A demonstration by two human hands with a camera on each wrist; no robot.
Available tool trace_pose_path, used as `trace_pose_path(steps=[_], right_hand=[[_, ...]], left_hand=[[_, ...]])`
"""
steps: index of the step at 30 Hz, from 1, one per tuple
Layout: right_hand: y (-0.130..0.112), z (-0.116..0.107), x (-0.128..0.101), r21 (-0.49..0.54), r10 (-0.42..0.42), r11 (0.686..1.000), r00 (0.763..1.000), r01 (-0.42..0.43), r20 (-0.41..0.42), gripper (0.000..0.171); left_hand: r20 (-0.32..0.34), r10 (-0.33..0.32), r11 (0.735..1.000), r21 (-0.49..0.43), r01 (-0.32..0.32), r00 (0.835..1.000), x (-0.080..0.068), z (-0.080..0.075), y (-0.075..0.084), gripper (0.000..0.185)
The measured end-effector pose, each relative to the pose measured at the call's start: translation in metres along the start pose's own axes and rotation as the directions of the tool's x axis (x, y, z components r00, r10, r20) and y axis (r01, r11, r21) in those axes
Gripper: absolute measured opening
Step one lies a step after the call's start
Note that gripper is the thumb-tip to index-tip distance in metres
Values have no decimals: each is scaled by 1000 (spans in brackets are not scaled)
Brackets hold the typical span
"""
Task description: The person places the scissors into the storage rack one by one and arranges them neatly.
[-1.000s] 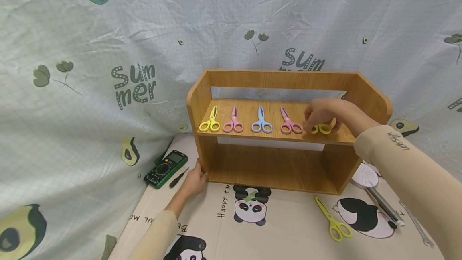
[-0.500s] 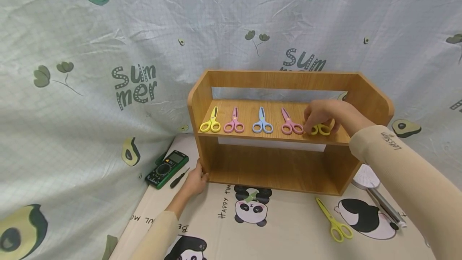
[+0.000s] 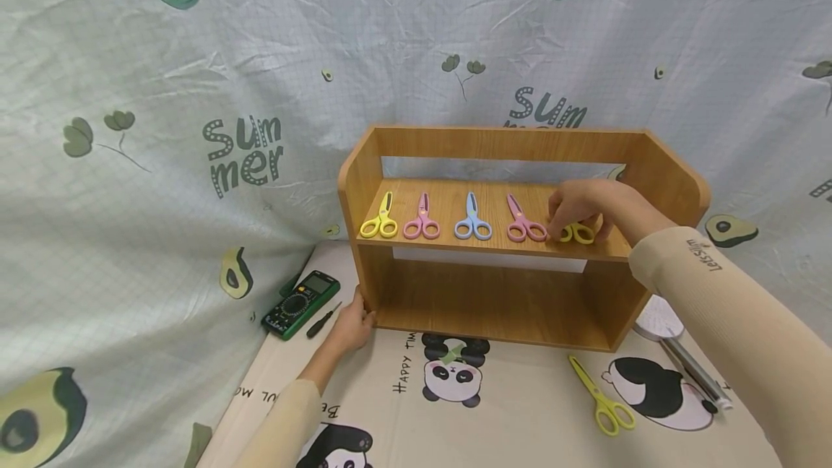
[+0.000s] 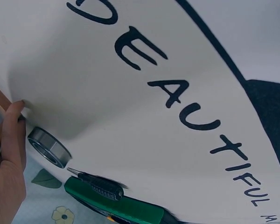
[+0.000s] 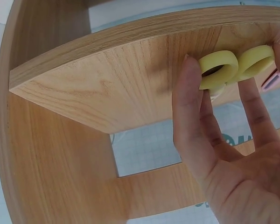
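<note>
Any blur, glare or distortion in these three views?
Head: even, soft light, no glare; wide-angle bend at the edges, the shelf bows; sharp throughout. Left wrist: the left hand is soft, too close; the mat lettering is sharp. Right wrist: the right hand is slightly soft, casting a faint shadow on the wood by the yellow scissors.

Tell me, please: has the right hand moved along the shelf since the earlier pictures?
No. The right hand rests on the yellow scissors at the same spot on the wooden shelf, just right of the pink scissors, as before.
</note>
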State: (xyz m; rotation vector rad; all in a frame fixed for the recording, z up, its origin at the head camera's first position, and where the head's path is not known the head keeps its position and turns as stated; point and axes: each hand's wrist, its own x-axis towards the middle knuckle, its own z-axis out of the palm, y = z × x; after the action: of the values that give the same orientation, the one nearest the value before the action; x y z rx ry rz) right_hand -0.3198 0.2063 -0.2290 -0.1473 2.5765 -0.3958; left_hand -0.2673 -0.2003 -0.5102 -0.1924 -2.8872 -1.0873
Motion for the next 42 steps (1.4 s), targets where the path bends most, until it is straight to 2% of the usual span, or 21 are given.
trace_pose_path(steps=[10, 16, 24, 32, 38, 42], right_hand=[[1, 0, -3, 14, 16, 1000, 1000, -16, -13, 40], [3, 0, -3, 13, 18, 1000, 1000, -18, -19, 46], [4, 1, -5, 20, 23, 1000, 1000, -23, -20, 43], [7, 2, -8, 36, 21, 999, 999, -20, -25, 48], [12, 1, -14, 7, -42, 999, 999, 43, -18, 53], [18, 1, -25, -73, -143, 988, 986, 137, -86, 55]], left_hand=[[6, -18, 1000, 1, 18, 1000, 1, -1, 3, 62], [-2, -8, 1000, 5, 8, 1000, 0, -2, 4, 61], [-14, 12, 1000, 3, -12, 1000, 1, -2, 5, 59], [-1, -11, 1000, 6, 11, 1000, 0, -1, 6, 61], [-1, -13, 1000, 7, 13, 1000, 0, 0, 3, 63], [-7, 0, 1000, 11, 0, 1000, 0, -1, 1, 63]])
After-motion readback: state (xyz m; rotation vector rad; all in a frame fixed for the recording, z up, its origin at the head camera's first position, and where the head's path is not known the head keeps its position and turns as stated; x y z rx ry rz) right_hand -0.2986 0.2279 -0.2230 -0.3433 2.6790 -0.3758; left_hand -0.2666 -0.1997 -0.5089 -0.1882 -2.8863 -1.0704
